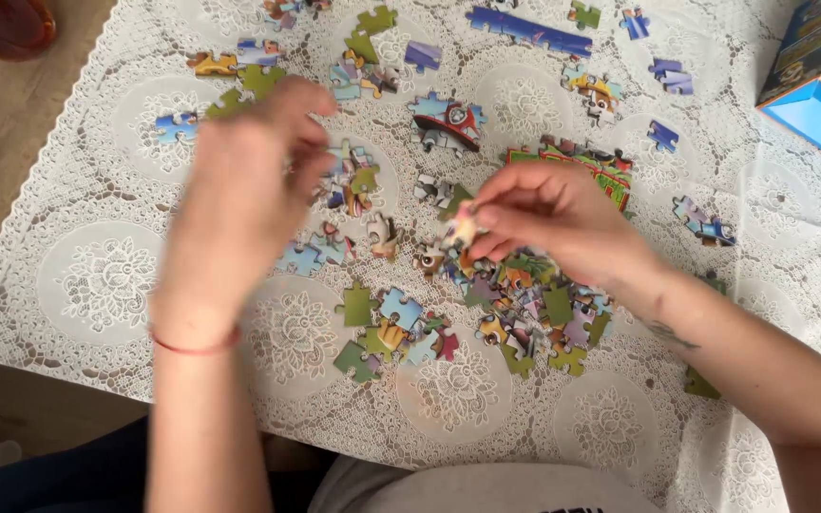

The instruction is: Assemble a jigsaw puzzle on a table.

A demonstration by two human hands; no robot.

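Near centre of the lace-covered table (87,285), the right hand (553,214) pinches a small puzzle piece (461,226) between fingertips, just above the loose heap of pieces (534,309) lying at its 6 o'clock. Left hand (239,190), motion-blurred with a red thread bracelet (197,347) at the wrist, hovers at 9 o'clock of the right, fingers curled narrow over a small cluster (349,180); whether it holds anything, cannot tell. Blue box (814,90) sits at 2 o'clock.

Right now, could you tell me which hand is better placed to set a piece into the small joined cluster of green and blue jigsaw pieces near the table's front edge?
Probably the right hand: it pinches a small pale jigsaw piece just above that green and blue cluster. The left hand is blurred, apparently empty.
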